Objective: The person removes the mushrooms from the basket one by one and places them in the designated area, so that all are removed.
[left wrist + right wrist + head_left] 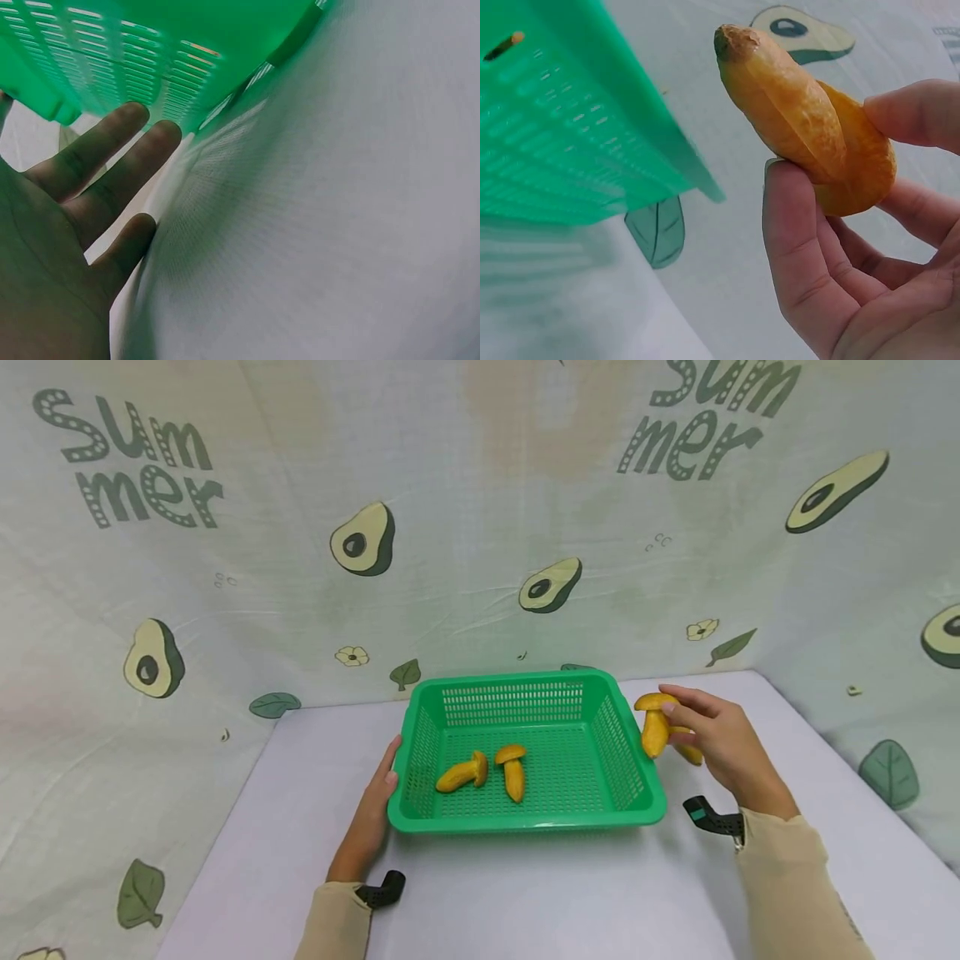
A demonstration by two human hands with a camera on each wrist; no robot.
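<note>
A green plastic basket (525, 822) with slotted walls stands in the middle of the table. Two yellow-orange mushrooms lie inside it, one sideways (456, 776) and one with its cap toward the back wall (514, 779). Just beyond the right rim, my right hand (723, 739) pinches another mushroom (795, 112) by its cap, stem pointing down. A further mushroom (690, 753) is partly hidden behind that hand. At the basket's left side, my left hand (371, 814) rests with extended fingers (112, 176) against the wall.
A pale cloth covers the table (540, 893). Behind it hangs a backdrop printed with avocados, leaves and lettering, close to the basket's far rim. Each wrist wears a black strap device, left (382, 890) and right (712, 818).
</note>
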